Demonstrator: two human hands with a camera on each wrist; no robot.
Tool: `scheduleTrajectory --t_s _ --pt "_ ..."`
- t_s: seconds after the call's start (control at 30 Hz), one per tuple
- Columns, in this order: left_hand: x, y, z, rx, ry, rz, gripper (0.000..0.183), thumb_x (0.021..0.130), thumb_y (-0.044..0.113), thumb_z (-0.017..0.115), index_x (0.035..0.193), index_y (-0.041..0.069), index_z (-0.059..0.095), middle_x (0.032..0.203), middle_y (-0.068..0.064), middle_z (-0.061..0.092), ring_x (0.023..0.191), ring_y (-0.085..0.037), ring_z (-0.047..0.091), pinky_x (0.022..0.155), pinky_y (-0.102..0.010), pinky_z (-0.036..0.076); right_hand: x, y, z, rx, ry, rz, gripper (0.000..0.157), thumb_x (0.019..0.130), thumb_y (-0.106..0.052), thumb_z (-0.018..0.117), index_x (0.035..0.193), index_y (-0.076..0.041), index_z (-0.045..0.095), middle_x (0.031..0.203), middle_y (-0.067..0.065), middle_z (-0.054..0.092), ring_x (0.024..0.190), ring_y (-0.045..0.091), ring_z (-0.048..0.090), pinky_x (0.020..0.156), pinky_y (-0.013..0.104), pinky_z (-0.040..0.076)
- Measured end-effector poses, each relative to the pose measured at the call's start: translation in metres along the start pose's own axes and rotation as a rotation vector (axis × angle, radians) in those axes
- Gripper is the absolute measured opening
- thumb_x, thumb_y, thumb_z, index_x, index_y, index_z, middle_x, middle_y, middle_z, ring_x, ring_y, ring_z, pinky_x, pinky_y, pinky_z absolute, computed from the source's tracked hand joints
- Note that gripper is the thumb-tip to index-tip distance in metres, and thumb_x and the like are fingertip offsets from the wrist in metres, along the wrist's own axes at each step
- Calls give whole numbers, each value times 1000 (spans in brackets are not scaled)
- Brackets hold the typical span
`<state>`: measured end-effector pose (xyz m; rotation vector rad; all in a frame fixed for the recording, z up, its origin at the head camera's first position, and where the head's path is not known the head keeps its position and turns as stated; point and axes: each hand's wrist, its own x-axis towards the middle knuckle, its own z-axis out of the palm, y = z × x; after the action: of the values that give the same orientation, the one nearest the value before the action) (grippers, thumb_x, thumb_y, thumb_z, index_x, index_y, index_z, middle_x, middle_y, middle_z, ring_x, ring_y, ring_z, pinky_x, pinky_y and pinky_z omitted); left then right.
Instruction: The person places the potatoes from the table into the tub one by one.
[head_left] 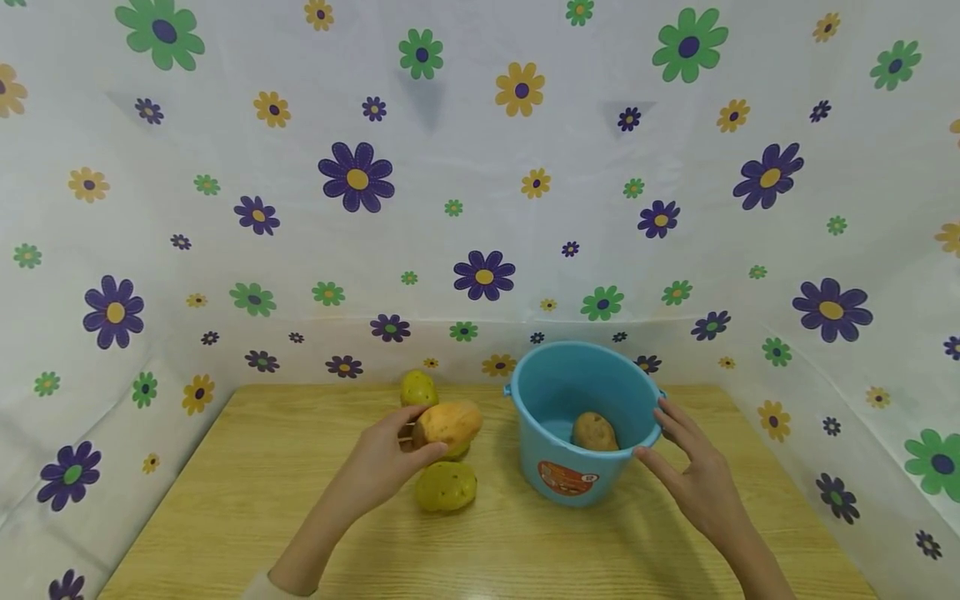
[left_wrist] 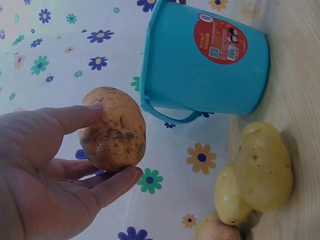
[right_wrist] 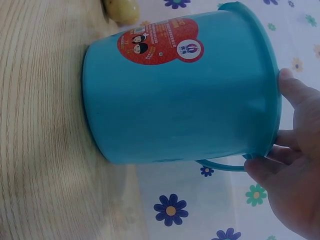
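My left hand (head_left: 382,458) holds a potato (head_left: 452,423) between thumb and fingers, above the table and left of the bucket. Dark soil marks show on this potato (left_wrist: 114,132) in the left wrist view. With thumb and fingertips at its rim, my right hand (head_left: 693,475) holds the right side of a blue bucket (head_left: 540,450), which stands upright. Inside the bucket lies one brown potato (head_left: 595,432). Near my left hand, a yellowish potato (head_left: 446,487) rests on the table and another potato (head_left: 418,389) lies farther back. The held potato partly covers what lies beneath it.
The wood-grain table (head_left: 300,425) meets a white, flower-printed sheet (head_left: 435,225) that hangs behind and along both sides. A red label (left_wrist: 220,39) is on the bucket's outer wall. Its handle (left_wrist: 175,117) hangs down at one side.
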<state>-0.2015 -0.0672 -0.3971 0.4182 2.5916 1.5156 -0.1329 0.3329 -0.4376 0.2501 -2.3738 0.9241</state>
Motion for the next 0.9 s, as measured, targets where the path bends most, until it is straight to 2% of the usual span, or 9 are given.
scheduleTrajectory --t_s 0.23,0.6,0.67,0.77,0.9 --pt "7 17 3 -13 -27 31 65 94 28 80 146 2 54 137 -18 62 119 -35 65 89 -41 61 0 1 -1 3 6 -17 61 84 -2 84 137 12 57 153 24 48 121 49 59 96 0 35" --pt "18 42 12 47 -22 100 60 93 31 80 144 8 57 134 -11 65 117 -30 66 93 -43 59 0 3 -1 2 9 -23 61 85 -3 84 138 12 57 153 23 48 127 36 59 96 1 36" --pt "21 46 14 37 -27 119 58 93 29 80 143 8 58 134 -11 65 117 -30 67 92 -42 60 0 2 -1 -3 9 -21 61 85 -4 84 138 11 58 154 23 48 130 29 57 97 1 36" --pt "24 51 17 10 -47 143 56 94 28 79 142 7 58 133 -11 64 116 -30 66 91 -41 60 1 2 -1 3 12 -26 61 84 -3 84 138 11 58 154 23 48 132 30 55 97 1 36" --pt "29 57 21 18 -72 153 60 95 29 78 145 5 56 136 -11 63 118 -30 65 92 -41 59 1 3 -1 10 12 -33 62 84 -2 84 138 11 58 153 24 48 130 39 55 97 1 37"
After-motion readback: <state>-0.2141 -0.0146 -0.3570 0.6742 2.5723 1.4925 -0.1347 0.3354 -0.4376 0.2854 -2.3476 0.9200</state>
